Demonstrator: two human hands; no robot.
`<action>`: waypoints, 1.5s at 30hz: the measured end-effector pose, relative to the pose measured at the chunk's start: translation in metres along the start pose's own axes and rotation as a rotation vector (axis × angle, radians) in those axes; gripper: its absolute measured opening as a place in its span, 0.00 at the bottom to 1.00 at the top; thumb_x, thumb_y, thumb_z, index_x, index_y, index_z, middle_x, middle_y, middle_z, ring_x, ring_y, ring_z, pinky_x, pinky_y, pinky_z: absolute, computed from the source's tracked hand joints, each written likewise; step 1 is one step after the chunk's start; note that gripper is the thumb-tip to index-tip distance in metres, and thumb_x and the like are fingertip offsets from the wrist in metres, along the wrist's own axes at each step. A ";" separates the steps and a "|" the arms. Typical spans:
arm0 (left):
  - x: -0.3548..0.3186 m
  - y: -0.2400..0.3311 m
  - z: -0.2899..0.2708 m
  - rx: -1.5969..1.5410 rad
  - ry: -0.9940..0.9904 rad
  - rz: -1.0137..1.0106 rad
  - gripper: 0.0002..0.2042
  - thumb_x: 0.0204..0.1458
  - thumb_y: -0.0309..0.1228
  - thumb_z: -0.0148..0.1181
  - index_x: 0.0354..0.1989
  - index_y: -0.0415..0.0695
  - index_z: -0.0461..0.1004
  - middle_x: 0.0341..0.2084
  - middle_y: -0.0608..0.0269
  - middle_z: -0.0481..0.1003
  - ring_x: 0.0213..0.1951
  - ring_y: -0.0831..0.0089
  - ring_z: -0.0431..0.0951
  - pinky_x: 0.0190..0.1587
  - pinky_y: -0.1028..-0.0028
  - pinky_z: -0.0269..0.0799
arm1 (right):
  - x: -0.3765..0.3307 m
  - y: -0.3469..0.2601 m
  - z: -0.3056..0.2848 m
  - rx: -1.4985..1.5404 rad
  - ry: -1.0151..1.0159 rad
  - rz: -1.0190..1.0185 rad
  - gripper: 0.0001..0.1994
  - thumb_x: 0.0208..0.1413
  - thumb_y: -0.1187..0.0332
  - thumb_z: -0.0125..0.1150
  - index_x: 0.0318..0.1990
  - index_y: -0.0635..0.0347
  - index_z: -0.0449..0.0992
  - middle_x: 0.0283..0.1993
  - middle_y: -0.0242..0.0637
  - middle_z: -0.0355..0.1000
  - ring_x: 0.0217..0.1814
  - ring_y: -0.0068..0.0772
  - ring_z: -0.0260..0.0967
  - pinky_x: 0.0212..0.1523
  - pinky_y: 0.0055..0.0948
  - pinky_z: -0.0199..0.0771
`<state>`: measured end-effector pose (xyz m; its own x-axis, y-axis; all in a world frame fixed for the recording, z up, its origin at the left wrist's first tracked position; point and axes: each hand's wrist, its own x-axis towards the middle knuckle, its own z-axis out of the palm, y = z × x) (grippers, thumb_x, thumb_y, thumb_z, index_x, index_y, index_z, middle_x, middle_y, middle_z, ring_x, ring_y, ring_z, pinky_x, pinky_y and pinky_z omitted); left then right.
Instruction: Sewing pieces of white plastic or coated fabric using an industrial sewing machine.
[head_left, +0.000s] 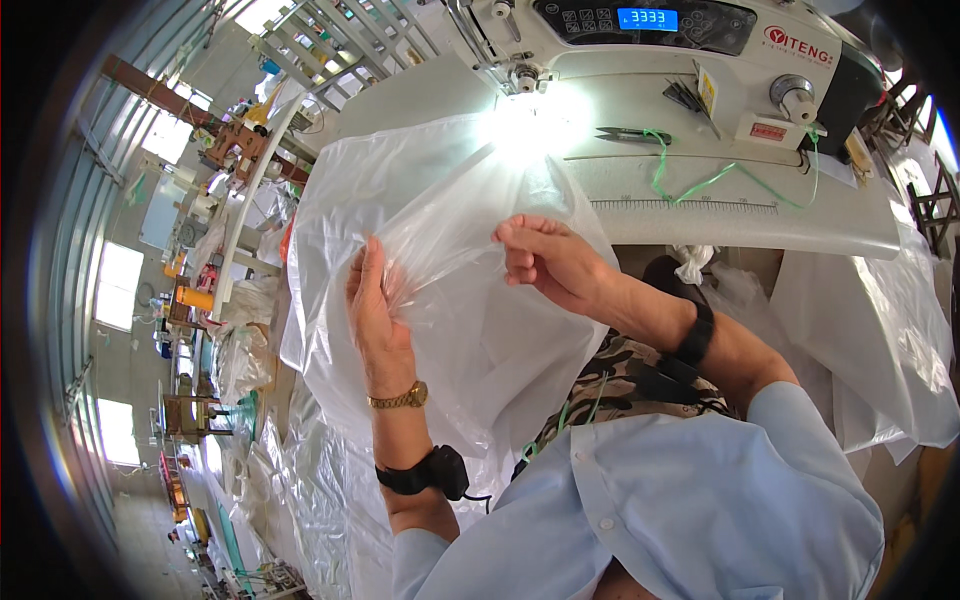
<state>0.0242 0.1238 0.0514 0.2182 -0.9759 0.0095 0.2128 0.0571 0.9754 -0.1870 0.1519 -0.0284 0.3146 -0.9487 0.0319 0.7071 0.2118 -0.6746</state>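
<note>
A large sheet of translucent white plastic film (480, 330) hangs over the front of the sewing table, its upper part gathered in folds that run up to the lit needle area of a white sewing machine (700, 75). On the left, my left hand (375, 310) is closed on the bunched film, thumb up, with creases fanning out from its fingers. My right hand (545, 262) is in front of the film, fingers curled and thumb pressed to them. Whatever it pinches is too small to make out. The machine's lamp glare hides the needle and presser foot.
Dark thread snips (633, 134) and a loose green thread (735, 170) lie on the machine bed (740, 220). More plastic film (870, 340) hangs at the right. Cluttered workbenches line the left side, with an orange cylinder (195, 298) among them.
</note>
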 end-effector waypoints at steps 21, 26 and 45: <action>0.012 -0.040 -0.059 1.243 -0.581 0.224 0.11 0.52 0.33 0.66 0.32 0.36 0.74 0.20 0.72 0.69 0.23 0.79 0.64 0.28 0.77 0.64 | -0.063 0.020 -0.013 -0.135 -0.009 0.117 0.07 0.59 0.63 0.63 0.35 0.56 0.78 0.38 0.29 0.74 0.39 0.24 0.71 0.43 0.28 0.71; 0.024 -0.074 -0.098 1.137 -0.462 0.169 0.22 0.54 0.36 0.63 0.52 0.32 0.72 0.44 0.52 0.76 0.43 0.70 0.76 0.50 0.75 0.71 | -0.082 0.012 -0.012 -0.205 0.093 0.119 0.09 0.60 0.64 0.60 0.32 0.59 0.77 0.37 0.32 0.76 0.39 0.29 0.72 0.43 0.31 0.72; -0.005 0.029 -0.038 1.635 -0.253 1.259 0.20 0.52 0.18 0.53 0.55 0.41 0.72 0.60 0.51 0.66 0.60 0.54 0.69 0.53 0.68 0.74 | -0.117 0.013 -0.058 -0.577 0.174 0.151 0.17 0.64 0.61 0.57 0.25 0.61 0.72 0.17 0.26 0.67 0.18 0.15 0.67 0.21 0.18 0.67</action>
<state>0.0650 0.1381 0.0715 -0.5988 -0.5719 0.5607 -0.7954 0.5064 -0.3330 -0.2515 0.2521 -0.0841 0.2426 -0.9527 -0.1829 0.1910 0.2318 -0.9538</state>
